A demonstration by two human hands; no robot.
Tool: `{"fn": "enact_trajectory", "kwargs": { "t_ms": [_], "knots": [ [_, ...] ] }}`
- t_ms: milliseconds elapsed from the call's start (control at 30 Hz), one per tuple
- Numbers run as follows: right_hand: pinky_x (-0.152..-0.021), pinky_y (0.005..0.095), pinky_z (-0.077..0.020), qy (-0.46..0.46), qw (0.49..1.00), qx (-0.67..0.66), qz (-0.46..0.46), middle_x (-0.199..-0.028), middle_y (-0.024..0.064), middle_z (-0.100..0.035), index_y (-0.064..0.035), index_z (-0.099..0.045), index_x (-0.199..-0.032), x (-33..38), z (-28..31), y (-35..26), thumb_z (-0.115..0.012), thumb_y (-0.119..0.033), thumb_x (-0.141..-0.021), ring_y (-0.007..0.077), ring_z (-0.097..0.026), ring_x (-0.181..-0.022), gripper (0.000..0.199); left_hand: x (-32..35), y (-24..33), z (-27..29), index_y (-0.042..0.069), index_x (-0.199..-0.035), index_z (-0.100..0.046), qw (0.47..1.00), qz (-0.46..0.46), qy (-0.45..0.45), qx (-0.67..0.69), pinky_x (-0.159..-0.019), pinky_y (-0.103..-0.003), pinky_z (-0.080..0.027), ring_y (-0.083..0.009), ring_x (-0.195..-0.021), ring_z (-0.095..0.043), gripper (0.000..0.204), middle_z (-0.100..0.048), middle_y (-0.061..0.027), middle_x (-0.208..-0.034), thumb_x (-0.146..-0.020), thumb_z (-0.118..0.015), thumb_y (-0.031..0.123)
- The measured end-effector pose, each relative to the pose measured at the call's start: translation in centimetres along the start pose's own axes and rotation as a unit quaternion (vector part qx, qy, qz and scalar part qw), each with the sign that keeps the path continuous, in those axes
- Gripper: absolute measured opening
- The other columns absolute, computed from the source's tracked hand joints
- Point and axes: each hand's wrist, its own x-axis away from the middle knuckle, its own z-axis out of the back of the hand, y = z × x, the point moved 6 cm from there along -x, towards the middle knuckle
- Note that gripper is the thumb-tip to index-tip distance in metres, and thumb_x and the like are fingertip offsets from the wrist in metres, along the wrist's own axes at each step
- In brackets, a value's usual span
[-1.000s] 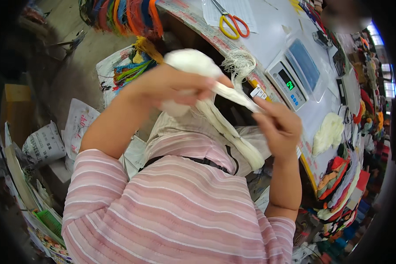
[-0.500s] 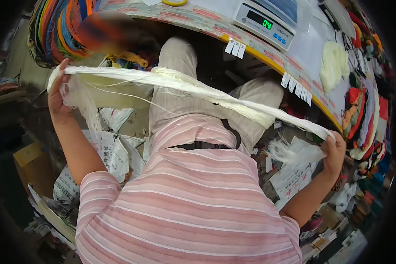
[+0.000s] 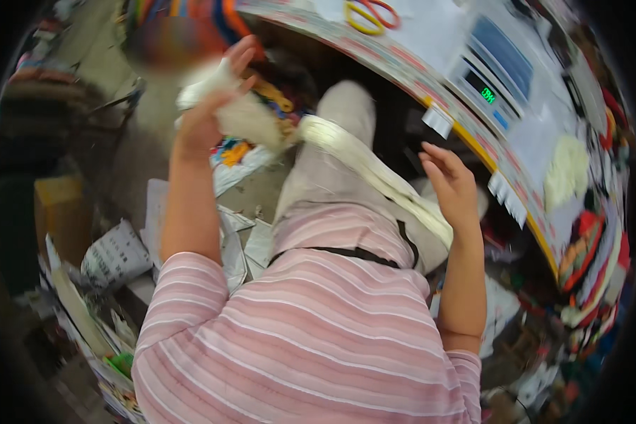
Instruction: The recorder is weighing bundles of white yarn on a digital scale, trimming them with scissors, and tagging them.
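Right hand came inward, fingers apart, empty | left hand holds white yarn (blurred) | seems light, soft; grip mid-bundle

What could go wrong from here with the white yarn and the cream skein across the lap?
The white yarn hangs loosely at the left grip, close to the coloured threads, so it might snag or tangle; blur hides how firmly it is held.

The cream skein lies across the thighs with neither grip holding it, so it could slide off if the legs shift. The right grip is empty.
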Motion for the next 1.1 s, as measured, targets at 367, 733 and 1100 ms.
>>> {"fn": "enact_trajectory", "kwargs": {
  "t_ms": [367, 733, 1100],
  "knots": [
    [-0.075, 0.0248, -0.045, -0.303, 0.929, -0.184, 0.109, -0.092, 0.0028, -0.061, 0.0004, -0.058, -0.1, -8.6, -17.8, -14.8, -0.066, -0.009, -0.079, 0.0093, -0.056, -0.083, 0.024, 0.8, 4.2, -5.2, -0.005, -0.14, -0.031, 0.984, -0.055, -0.172, 0.006, -0.103, -0.035, -0.033, -0.0239, -0.13, -0.04, 0.077, -0.02, -0.0158, -0.152, -0.069, -0.055, 0.01],
    [-0.068, 0.0223, -0.042, -0.247, 0.947, -0.185, 0.091, -0.08, -0.0017, -0.06, -0.0022, -0.059, -0.084, -9.6, -15.7, -14.5, -0.063, -0.007, -0.081, 0.0042, -0.052, -0.073, 0.007, 0.7, 3.6, -4.7, -0.005, -0.128, -0.048, 0.999, 0.023, -0.043, -0.015, -0.089, -0.033, -0.046, -0.019, -0.1, -0.059, 0.064, -0.06, -0.0111, -0.114, -0.071, -0.065, 0.016],
    [-0.071, 0.0233, -0.0438, -0.285, 0.935, -0.211, -0.009, -0.077, 0.0019, -0.062, -0.0037, -0.056, -0.084, -9.7, -16.1, -15.8, -0.059, -0.01, -0.086, 0.0069, -0.057, -0.073, 0.008, 1.1, 3.7, -4.5, -0.004, -0.131, -0.046, 0.996, -0.011, -0.006, 0.091, -0.081, -0.032, -0.049, -0.014, -0.089, -0.061, 0.062, -0.064, -0.0087, -0.102, -0.073, -0.062, 0.011]
  ]
}}
